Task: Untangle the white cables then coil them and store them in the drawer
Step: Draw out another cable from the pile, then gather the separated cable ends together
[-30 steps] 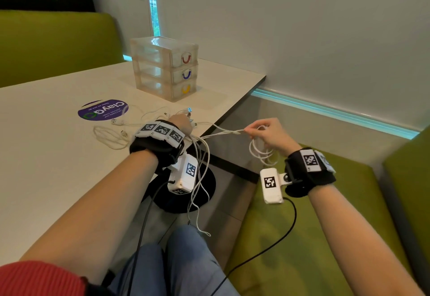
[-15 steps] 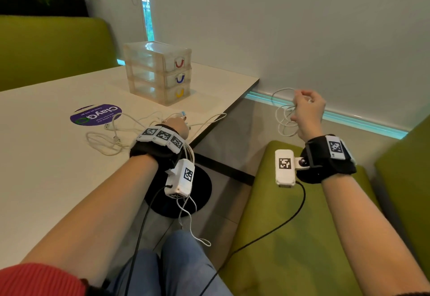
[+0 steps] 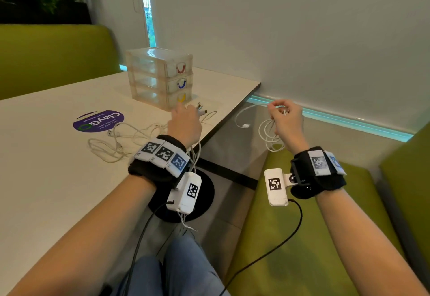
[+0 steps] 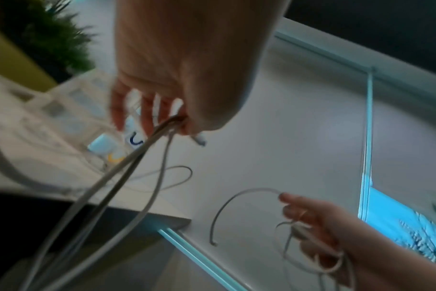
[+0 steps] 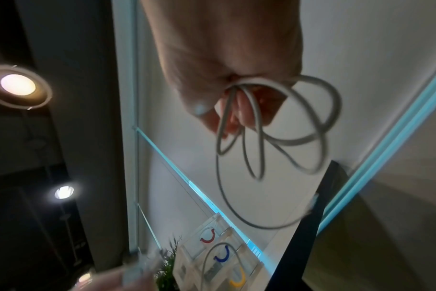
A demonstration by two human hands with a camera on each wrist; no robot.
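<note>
Several white cables are in play, spread from the table on the left to the seat side on the right. Farthest left, a loose tangle of cable lies flat on the table near a purple sticker. Behind it stands the clear drawer unit, its three drawers all closed, with red, blue and yellow handles.

Just in front of the unit, the left hand has its fingers curled round a bundle of cable strands, which trail down over the table edge toward the lap; plug ends stick out past the knuckles.

Off the table to the right, the right hand pinches a small coil of several loops, and one free end with its plug curves out toward the table.

The step in hand looks like coiling the freed cable. To do it well, I would feed that loose end into loops of matching size and keep the pinch firm at one crossing point so the loops do not spring open. The left hand's bundle should stay apart from the coil, or the strands may snag again. A drawer must be opened before storing.
</note>
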